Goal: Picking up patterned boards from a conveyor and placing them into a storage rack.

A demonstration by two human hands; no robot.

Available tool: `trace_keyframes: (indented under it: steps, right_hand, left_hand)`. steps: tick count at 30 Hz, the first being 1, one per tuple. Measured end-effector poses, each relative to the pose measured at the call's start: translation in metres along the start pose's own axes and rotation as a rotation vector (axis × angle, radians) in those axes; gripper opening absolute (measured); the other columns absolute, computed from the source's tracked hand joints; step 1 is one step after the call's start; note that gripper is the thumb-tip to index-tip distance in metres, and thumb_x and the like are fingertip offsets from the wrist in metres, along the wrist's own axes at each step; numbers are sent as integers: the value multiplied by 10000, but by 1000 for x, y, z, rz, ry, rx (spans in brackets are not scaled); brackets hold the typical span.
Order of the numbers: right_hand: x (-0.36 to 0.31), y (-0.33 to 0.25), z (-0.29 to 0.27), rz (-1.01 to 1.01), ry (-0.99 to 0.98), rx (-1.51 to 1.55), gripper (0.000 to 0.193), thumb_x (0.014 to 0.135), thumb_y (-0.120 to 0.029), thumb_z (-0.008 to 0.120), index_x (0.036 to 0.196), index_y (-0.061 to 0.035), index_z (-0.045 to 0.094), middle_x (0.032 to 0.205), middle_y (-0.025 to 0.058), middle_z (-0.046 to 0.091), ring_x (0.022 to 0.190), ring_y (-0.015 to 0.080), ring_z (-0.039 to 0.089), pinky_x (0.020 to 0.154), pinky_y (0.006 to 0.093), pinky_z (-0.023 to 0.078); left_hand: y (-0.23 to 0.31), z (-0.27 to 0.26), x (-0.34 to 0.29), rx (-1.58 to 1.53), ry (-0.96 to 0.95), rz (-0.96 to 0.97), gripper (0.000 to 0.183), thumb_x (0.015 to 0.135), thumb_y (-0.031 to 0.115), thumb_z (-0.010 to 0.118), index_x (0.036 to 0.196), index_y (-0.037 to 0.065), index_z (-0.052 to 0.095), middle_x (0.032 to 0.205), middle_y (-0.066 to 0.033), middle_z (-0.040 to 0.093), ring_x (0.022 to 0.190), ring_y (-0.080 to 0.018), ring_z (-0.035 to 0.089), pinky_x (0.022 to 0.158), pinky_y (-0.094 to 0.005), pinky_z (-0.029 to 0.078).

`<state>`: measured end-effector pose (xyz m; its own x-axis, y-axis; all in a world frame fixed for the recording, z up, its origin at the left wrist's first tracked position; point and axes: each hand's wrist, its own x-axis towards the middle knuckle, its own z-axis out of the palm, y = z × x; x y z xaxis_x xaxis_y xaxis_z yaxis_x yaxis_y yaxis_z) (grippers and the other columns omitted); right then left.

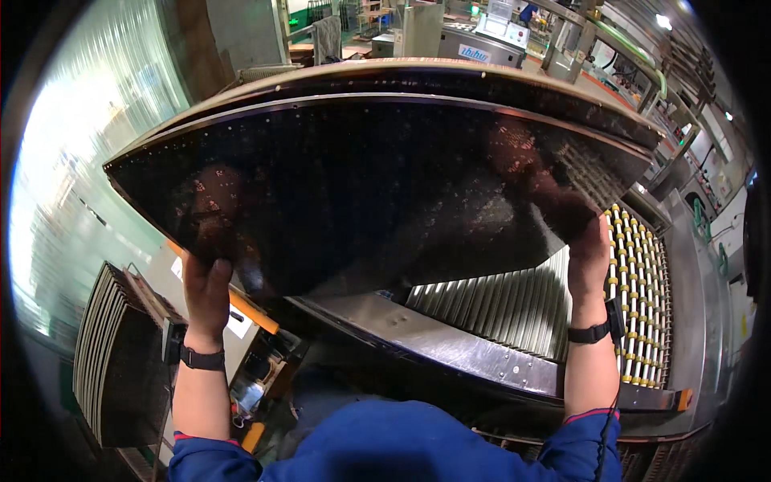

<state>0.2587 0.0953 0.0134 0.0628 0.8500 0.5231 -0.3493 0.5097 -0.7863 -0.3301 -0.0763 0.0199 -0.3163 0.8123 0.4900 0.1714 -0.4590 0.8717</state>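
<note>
A large, thin, glossy black panel (pixel 361 201) spans the middle of the head view, tilted, with small light specks and dots along its far edge. My left hand (pixel 207 293) is closed on its near left edge, the thumb on the face turned to me. At the near right corner my right hand (pixel 590 253) grips the same panel, with its fingers mostly hidden. Just beyond the far edge shows the rim of another dark board (pixel 434 78); whether the two touch I cannot tell. Both wrists wear black straps with small devices.
Under the panel's right side runs a roller conveyor (pixel 498 309) with a metal side rail (pixel 450 333). Yellow-ringed rollers (pixel 638 297) continue at the right. A rack of dark boards (pixel 120 361) stands at lower left, near an orange-edged stand (pixel 255 312). Clear plastic curtain (pixel 88 145) hangs left.
</note>
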Motion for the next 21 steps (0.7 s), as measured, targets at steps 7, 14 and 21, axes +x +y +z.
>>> trace_keyframes:
  steps: [7, 14, 21]
  right_hand:
    - [-16, -6, 43, 87, -141, -221, 526, 1132, -347, 363, 1549, -31, 411, 1527, 114, 503, 1407, 230, 482, 1183, 380, 374]
    - [-28, -19, 6, 648, -34, -590, 632, 984, -58, 585, 1582, -46, 381, 1579, 123, 459, 1413, 231, 464, 1173, 341, 354]
    - [-40, -12, 10, 329, -304, -668, 432, 1004, -66, 637, 1422, 4, 551, 1311, 53, 651, 1214, 175, 569, 1092, 329, 427]
  left_hand:
    - [-5, 10, -2, -106, -20, -5, 570, 998, 307, 679, 1453, 16, 497, 1410, -110, 596, 1307, -228, 553, 1140, -382, 405]
    - [-4, 20, -20, 66, 172, 6, 551, 1012, 287, 657, 1436, -22, 489, 1391, -129, 596, 1260, -241, 561, 1106, -362, 412]
    - [-11, 24, -26, 565, 362, 2, 500, 1072, 318, 575, 1395, -57, 500, 1342, -181, 605, 1186, -268, 556, 1065, -390, 416]
